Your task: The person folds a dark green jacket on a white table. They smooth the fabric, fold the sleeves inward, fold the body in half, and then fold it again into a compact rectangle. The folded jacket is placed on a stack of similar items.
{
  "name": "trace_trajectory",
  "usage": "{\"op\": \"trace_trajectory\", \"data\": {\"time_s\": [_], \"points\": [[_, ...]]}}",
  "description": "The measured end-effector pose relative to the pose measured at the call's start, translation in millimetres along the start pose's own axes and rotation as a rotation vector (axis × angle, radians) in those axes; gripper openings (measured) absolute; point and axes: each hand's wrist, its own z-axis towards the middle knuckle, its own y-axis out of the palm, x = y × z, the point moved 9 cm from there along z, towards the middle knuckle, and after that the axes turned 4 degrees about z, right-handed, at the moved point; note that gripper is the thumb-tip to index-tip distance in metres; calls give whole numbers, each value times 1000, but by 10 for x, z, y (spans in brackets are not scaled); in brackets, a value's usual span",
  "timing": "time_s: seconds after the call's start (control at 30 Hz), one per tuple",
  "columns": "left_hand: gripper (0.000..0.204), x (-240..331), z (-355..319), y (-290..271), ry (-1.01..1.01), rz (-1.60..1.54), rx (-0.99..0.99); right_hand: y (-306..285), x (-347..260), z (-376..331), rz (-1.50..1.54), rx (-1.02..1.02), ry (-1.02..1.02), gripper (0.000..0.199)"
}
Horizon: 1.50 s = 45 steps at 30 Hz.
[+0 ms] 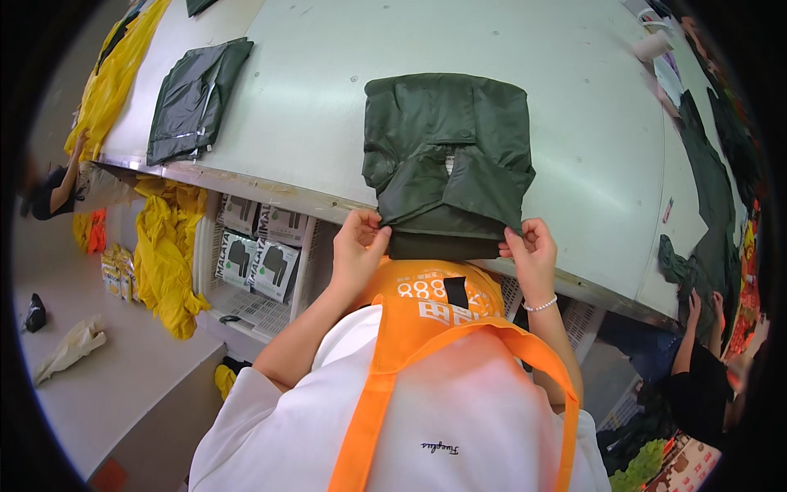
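Note:
A dark green rain jacket, folded into a compact block, lies on the white table in front of me with its collar side toward me. My left hand pinches the near left corner of its folded edge between thumb and fingers. At the near right corner, my right hand, with a beaded bracelet on the wrist, pinches the same edge. Between the hands the edge is stretched straight, and a darker layer of the fabric hangs below it at the table's front edge.
A folded green stack lies to the left on the table. Yellow garments hang below the table's edge. A white basket holds printed packages. Co-workers stand at far left and right, near more green fabric.

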Motion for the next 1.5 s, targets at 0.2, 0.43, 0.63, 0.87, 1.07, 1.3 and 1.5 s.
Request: {"op": "trace_trajectory", "data": {"time_s": [0.2,0.43,0.63,0.87,1.07,1.3,1.5], "points": [[13,212,95,2,-16,19,-6,-31,-132,-27,-220,28,-14,14],[15,628,-139,83,324,642,-193,132,-463,-366,-906,-300,-716,47],[57,1474,286,433,744,684,-290,120,-176,-273,-971,-467,-613,31],[86,803,565,946,617,1078,-253,525,-978,42,-1090,-349,-444,38],[81,698,537,899,594,962,-125,716,-239,542,-1301,137,-579,61],[101,-40,429,440,-54,444,84,94,-174,426,-652,453,-524,79],[83,-229,482,512,-310,305,-300,-15,422,715,-305,175,42,99]]}}
